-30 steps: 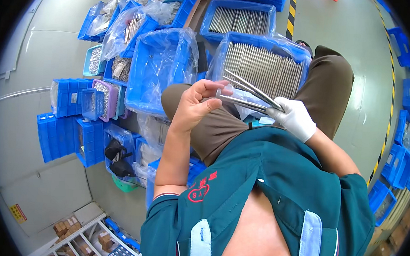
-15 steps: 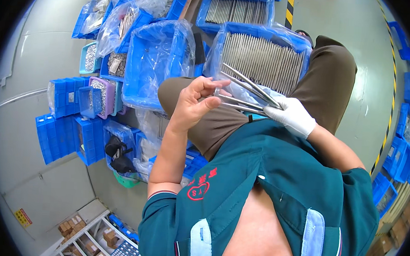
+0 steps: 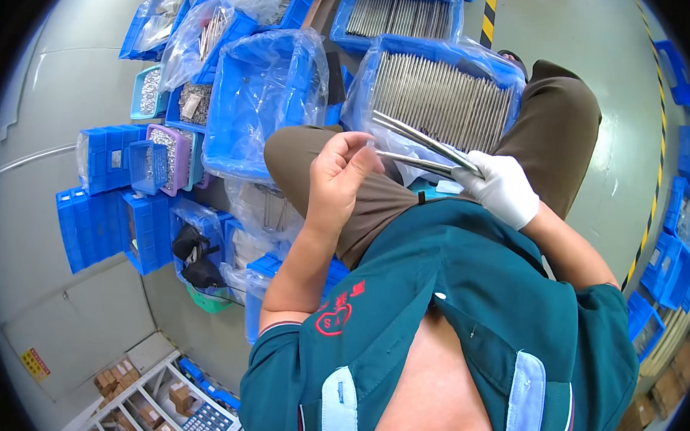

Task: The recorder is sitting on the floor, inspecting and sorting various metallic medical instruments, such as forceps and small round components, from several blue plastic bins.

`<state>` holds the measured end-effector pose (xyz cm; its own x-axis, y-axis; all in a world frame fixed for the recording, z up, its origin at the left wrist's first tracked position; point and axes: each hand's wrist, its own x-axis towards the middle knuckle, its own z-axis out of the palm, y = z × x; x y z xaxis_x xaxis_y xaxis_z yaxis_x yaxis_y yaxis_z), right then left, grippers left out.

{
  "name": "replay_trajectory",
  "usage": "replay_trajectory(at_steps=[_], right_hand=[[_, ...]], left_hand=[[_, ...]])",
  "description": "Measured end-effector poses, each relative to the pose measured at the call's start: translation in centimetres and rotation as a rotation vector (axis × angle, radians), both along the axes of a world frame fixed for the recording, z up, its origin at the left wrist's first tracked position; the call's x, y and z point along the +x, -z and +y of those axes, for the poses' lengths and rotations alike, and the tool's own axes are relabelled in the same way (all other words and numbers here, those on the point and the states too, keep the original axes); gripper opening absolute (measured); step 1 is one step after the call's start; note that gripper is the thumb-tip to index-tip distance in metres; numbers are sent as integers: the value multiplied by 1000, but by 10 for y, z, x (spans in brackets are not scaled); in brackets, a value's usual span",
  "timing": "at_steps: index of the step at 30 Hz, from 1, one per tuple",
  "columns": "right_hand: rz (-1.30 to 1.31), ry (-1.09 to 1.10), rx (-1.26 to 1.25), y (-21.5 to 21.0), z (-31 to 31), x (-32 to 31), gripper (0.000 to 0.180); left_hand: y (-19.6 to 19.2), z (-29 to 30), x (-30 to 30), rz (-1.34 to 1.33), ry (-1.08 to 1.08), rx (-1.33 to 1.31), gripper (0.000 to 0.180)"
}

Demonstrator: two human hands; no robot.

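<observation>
Gloved right hand [image 3: 503, 190] clamps metal rods [image 3: 426, 144] at the blue bin's [image 3: 450, 48] near side.
The rods point left from its fist; by their left ends, the bare left hand [image 3: 340, 174] curls, thumb and fingers close, whether pinching anything I cannot tell.

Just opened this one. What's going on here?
A seated person in a teal shirt is handling a few slender metal rods. The white-gloved right hand grips them near one end, while the bare left hand has its fingertips by their far ends; whether it pinches something small there is unclear. Just beyond, a plastic-lined blue bin holds a row of similar rods, with another plastic-lined blue bin to its left.
</observation>
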<state>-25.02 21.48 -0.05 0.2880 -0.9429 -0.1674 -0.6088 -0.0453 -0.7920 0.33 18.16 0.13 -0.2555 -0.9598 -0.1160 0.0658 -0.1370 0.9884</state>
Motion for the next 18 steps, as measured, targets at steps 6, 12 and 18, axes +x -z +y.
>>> replay_trajectory(at_steps=[6,12,18], right_hand=[[-466,-38,800,0,6,-12,34],[-106,89,419,-1,2,-15,31],[-140,-145,336,0,-1,-3,38]], left_hand=[[-21,-22,25,-337,358,-671,31],[-36,-32,47,59,-105,-210,36],[-13,-28,17,90,207,-26,30]])
